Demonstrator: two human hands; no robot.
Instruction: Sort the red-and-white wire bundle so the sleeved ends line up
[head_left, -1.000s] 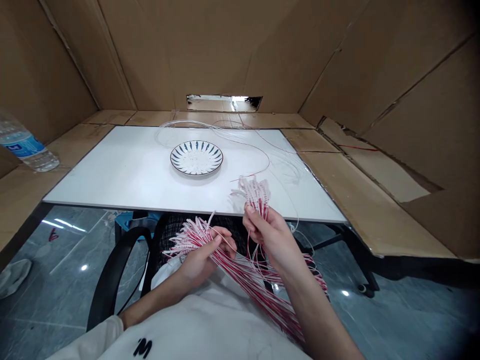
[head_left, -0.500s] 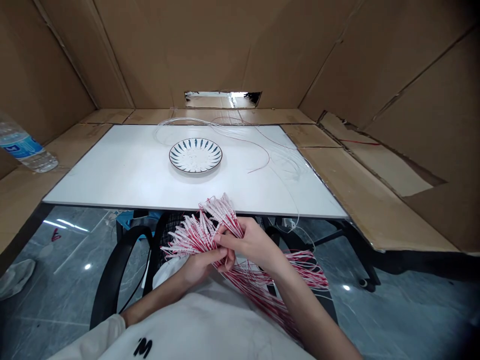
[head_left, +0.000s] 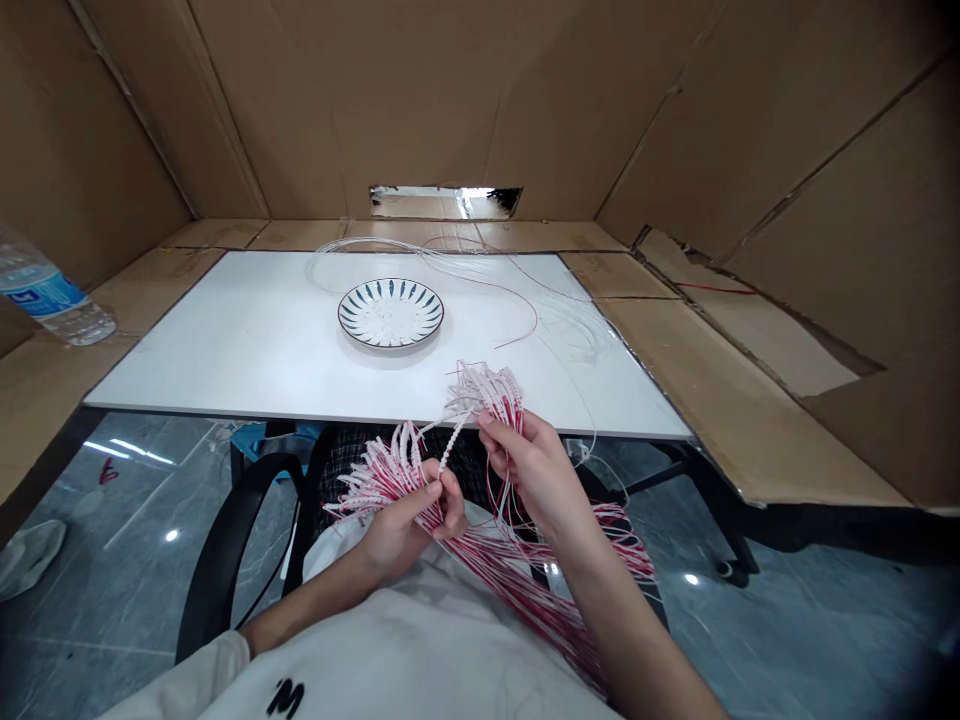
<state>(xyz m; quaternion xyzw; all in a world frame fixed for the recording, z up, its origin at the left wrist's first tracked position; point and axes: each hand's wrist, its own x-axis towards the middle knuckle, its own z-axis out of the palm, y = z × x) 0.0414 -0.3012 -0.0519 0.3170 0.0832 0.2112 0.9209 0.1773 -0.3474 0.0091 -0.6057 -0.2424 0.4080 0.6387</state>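
White surface (head_left: 247, 350) ahead bears a plate (head_left: 391, 313) beyond my left fingers (head_left: 451, 497), curled round a red-white bundle (head_left: 381, 472) slanting forward-left; right fingers (head_left: 505, 434) pinch a second bundle (head_left: 489, 388), tips forward.

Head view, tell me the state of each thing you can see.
Left hand, closed on left bundle
Right hand, pinching right bundle
Left bundle, white ends fanned out
Right bundle, white ends bunched upward
Plate, face up
Bottle, label showing, top out of frame
Loose strands, lying curved on the table
Back cardboard, slot cut through
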